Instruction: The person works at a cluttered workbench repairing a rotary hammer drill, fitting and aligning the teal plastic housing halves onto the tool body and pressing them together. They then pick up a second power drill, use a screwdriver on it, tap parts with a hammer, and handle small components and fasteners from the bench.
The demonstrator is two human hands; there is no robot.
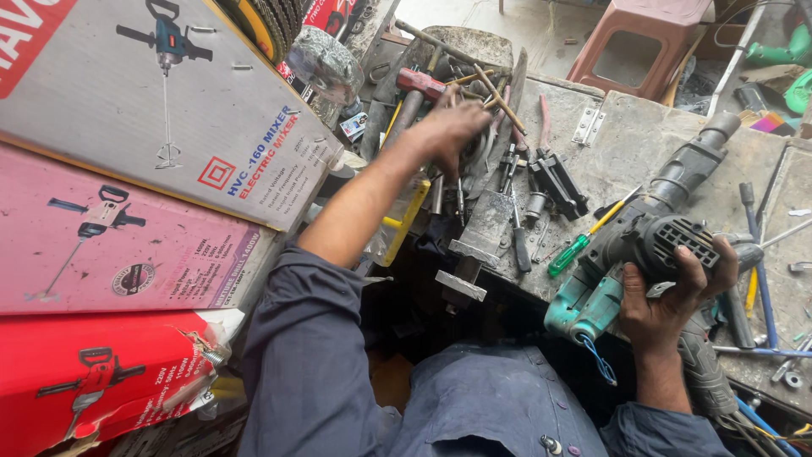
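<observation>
Cardboard tool boxes (pixel 152 169) are stacked at the far left. Beside them the left hand (pixel 448 127) reaches into a heap of hand tools (pixel 482 161), fingers spread over them; whether it grips any, I cannot tell. Rightward lies a green-handled screwdriver (pixel 575 247). The right hand (pixel 677 292) is clamped on a rotary hammer drill (pixel 651 228) resting on the workbench (pixel 634 127).
</observation>
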